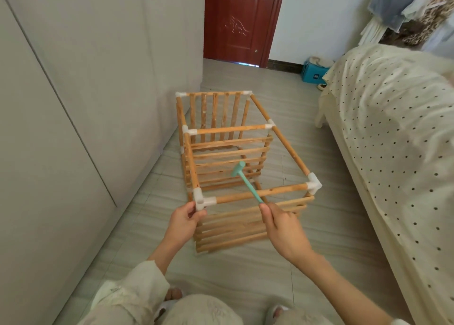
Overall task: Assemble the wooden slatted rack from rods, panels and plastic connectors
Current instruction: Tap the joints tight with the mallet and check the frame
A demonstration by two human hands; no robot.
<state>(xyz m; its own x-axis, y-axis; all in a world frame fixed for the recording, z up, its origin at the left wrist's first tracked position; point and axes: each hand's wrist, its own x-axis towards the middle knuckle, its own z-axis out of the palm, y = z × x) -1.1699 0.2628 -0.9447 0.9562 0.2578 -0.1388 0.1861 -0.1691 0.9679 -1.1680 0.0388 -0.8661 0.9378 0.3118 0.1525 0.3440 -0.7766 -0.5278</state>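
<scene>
The wooden slatted rack (231, 150) stands on the floor in front of me, its rods joined by white plastic connectors at the corners. Slatted panels fill the far end, the middle and the near end. My left hand (184, 220) pinches the near-left white connector (202, 200) from below. My right hand (282, 228) grips the handle of a small teal plastic hammer (247, 183), whose head is raised over the inside of the rack, above the near top rod (260, 193). The near-right connector (313, 184) sits untouched.
A grey wardrobe (73, 103) runs along the left, close to the rack. A bed with a dotted cover (393, 140) fills the right side. Beyond are a red-brown door (240, 22) and a blue box (314, 72). My knees and slippers are at the bottom edge.
</scene>
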